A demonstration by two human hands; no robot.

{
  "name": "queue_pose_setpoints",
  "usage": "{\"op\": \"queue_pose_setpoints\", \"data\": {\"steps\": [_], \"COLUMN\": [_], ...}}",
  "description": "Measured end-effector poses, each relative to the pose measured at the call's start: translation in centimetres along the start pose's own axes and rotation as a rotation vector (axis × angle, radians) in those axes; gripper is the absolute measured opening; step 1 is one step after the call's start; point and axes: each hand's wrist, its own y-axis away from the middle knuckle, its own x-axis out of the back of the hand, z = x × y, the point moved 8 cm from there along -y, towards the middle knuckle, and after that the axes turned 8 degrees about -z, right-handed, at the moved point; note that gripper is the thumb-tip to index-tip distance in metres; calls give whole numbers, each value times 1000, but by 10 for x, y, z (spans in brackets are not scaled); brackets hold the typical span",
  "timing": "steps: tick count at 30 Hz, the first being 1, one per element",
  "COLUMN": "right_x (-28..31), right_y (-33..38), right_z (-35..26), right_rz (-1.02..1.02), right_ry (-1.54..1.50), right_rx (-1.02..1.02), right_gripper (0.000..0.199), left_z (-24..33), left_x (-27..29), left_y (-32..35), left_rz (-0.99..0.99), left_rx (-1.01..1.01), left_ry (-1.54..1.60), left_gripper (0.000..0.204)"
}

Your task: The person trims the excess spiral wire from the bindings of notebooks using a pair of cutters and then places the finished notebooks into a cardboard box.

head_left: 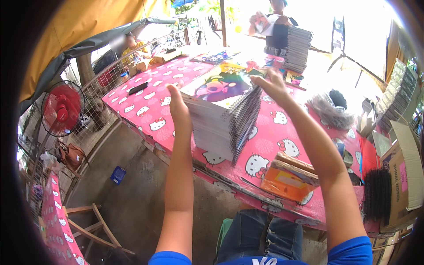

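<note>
A tall stack of spiral notebooks stands on the pink table in front of me, its black coil bindings fanned along the right side. The top notebook has a colourful cartoon cover. My left hand presses against the stack's left side, thumb up, with its other fingers hidden behind the pages. At the far right top corner, my right hand grips the stack by its spiral side; its fingers are partly blurred. The stack's front face is smeared by motion. Nearer to me, by my right forearm, lies a wrapped orange pack.
A pink cartoon-print cloth covers the table. A dark phone lies at left. Across the table, a person holds papers behind another notebook stack. Black coils and a cardboard box stand right; a red fan is left.
</note>
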Motion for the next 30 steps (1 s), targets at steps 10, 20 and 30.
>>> {"op": "queue_pose_setpoints", "data": {"steps": [10, 20, 30], "right_x": [-18, 25, 151], "right_y": [-1, 223, 152], "right_z": [16, -36, 83], "right_rz": [56, -1018, -197], "right_ry": [68, 667, 904], "right_rx": [10, -453, -282], "right_gripper": [68, 69, 60], "left_z": [36, 53, 35], "left_x": [-19, 33, -25], "left_y": [25, 104, 172], "left_rz": [227, 136, -45], "left_rx": [-242, -631, -488], "left_ry": [-409, -338, -230], "left_gripper": [42, 44, 41]}}
